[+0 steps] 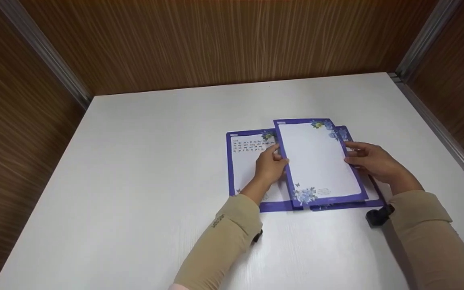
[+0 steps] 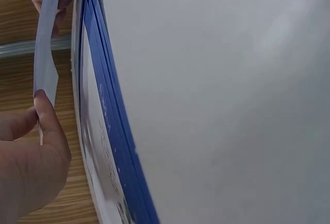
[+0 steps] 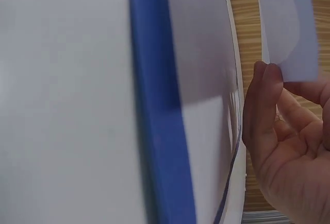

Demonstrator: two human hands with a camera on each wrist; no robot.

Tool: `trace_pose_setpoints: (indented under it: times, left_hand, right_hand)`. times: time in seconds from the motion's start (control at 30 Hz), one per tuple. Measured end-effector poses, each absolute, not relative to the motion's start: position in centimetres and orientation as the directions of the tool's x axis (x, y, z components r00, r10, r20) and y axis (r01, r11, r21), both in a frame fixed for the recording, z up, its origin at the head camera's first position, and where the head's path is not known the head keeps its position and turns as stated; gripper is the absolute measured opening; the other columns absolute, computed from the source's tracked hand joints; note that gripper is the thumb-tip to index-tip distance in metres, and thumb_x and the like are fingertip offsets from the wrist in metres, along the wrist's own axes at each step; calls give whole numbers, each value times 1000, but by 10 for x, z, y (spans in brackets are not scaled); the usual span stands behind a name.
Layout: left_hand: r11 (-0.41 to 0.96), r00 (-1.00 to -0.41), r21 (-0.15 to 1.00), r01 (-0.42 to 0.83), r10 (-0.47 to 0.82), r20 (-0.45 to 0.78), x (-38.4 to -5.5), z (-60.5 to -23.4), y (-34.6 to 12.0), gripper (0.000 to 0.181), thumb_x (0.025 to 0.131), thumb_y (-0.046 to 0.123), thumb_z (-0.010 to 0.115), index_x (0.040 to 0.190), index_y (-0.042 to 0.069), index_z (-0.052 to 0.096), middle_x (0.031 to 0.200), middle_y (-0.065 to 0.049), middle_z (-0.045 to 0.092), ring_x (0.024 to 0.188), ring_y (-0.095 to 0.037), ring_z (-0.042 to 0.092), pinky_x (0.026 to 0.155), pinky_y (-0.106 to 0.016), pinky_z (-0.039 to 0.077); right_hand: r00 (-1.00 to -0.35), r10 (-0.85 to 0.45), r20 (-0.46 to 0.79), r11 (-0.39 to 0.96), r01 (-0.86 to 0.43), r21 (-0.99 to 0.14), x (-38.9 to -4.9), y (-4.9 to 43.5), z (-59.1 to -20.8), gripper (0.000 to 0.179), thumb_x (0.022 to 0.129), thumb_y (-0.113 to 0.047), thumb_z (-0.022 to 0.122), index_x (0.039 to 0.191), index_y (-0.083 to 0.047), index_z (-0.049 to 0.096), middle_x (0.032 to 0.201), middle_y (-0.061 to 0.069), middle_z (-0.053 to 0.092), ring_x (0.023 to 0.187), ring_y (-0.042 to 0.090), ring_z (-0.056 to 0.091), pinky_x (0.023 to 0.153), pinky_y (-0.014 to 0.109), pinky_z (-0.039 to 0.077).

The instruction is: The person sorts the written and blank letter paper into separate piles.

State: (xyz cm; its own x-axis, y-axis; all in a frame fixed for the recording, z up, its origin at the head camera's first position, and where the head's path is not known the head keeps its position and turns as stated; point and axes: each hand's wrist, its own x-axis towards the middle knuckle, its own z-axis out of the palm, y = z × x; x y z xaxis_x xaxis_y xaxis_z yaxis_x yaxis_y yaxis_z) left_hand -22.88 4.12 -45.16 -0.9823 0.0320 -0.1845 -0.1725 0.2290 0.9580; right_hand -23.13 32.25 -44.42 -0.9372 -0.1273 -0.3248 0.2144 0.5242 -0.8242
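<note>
Both hands hold up a sheet of paper with a purple border, blue flowers in two corners and a blank white middle. My left hand pinches its left edge between thumb and fingers, and my right hand pinches the right edge. In the left wrist view the sheet is seen edge-on, raised above the table. Beneath it on the left lies a matching sheet with handwritten lines near its top. Another purple-bordered sheet lies under the right side, mostly covered by the raised one.
The white table extends around the papers. Brown wood-grain panels stand along its back and sides, with metal posts at the corners. A small black device sits at the right wrist.
</note>
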Motion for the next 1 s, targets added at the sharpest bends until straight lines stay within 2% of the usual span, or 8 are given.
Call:
trace_pose_setpoints:
  times: [0.2,0.33,0.47,0.73,1.0]
  left_hand:
    - [249,-980,953,-173,48,-191,-226,-452,52,55,88,1,66,140,9,47,85,1,57,63,-11,57,57,-22,53]
    - [244,-977,954,-175,75,-199,-224,-452,57,56,89,1,64,141,8,46,86,1,58,62,-11,58,57,-22,53]
    - [240,-979,959,-150,99,-177,-223,-453,61,56,88,-2,64,140,5,45,87,-1,59,62,-14,61,56,-21,53]
    - [265,-977,953,-143,118,-180,-221,-453,65,58,87,-2,65,141,3,44,85,-1,60,63,-13,61,58,-21,53]
    - [287,-969,944,-162,134,-207,-219,-451,66,60,87,0,66,142,5,42,104,-5,66,72,-11,62,65,-21,53]
  right_hand:
    - [-933,-133,-334,519,222,-825,-228,334,-444,71,95,-28,61,151,-8,24,136,24,39,109,24,50,86,25,49]
    - [-935,-132,-330,513,220,-830,-226,341,-445,70,95,-26,61,151,-6,23,133,23,41,102,16,54,82,21,50]
    - [-937,-135,-323,486,221,-845,-224,345,-446,68,95,-22,62,150,-4,26,129,22,43,94,10,57,79,23,52]
    - [-938,-110,-327,491,235,-839,-223,350,-448,66,94,-20,62,149,-3,28,129,23,45,92,9,58,78,25,52]
    - [-945,-63,-321,530,241,-813,-221,351,-447,66,93,-22,63,148,-3,31,135,27,42,92,11,58,77,24,52]
